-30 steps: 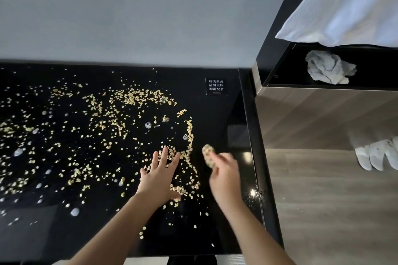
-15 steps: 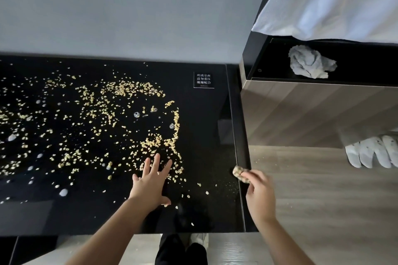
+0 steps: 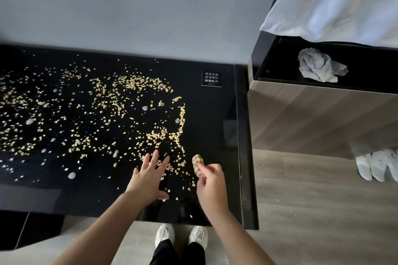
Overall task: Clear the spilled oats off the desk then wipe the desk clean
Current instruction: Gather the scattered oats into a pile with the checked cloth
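Observation:
Pale oat flakes [image 3: 133,84] lie scattered over most of the black glass desk [image 3: 215,127], thickest in an arc near the middle and thinner toward the left. Small wet drops sit among them. My left hand [image 3: 148,178] lies flat on the glass with fingers spread, among the flakes near the front edge. Just to its right, my right hand [image 3: 210,180] pinches a small wad [image 3: 197,163] coated with oats, held over the desk's right part.
A small printed sign [image 3: 211,79] sits at the desk's back right. Right of the desk stands a wooden cabinet [image 3: 312,118] with a crumpled grey cloth [image 3: 318,66] on its dark shelf. White fabric [image 3: 336,0] hangs above. White slippers [image 3: 374,165] lie on the wooden floor.
My right hand, which had swung out past the desk's right edge over the floor with the wad, has come back over the glass beside my left hand. The left hand has stayed flat.

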The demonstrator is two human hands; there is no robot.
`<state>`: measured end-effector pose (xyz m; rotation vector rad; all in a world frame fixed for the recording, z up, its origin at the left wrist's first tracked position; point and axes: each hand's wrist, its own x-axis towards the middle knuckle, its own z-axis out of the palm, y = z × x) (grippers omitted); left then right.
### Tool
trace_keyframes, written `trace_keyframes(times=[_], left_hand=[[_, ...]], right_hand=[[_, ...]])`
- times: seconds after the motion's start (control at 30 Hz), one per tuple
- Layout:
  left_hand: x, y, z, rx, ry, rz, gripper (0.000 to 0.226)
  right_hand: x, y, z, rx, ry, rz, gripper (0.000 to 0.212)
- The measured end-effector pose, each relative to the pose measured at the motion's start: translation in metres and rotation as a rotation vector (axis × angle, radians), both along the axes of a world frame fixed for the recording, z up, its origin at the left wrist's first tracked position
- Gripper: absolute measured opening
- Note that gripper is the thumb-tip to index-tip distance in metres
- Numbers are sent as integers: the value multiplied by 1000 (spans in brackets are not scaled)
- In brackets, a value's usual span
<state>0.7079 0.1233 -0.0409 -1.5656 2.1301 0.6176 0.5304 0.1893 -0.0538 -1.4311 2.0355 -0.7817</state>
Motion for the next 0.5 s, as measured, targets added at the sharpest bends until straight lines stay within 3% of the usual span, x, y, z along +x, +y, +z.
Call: trace_keyframes(times=[0.1, 0.23, 0.5], left_hand=[[5, 1, 3, 3, -24, -50, 120], [16, 5, 2, 46, -88, -80, 129], [29, 11, -5, 12, -95, -99, 131]], right_hand=[[-54, 10, 3, -62, 138, -147, 42], [-111, 44, -6, 47, 274, -303, 43], [-71, 111, -31, 47, 319, -363, 51]])
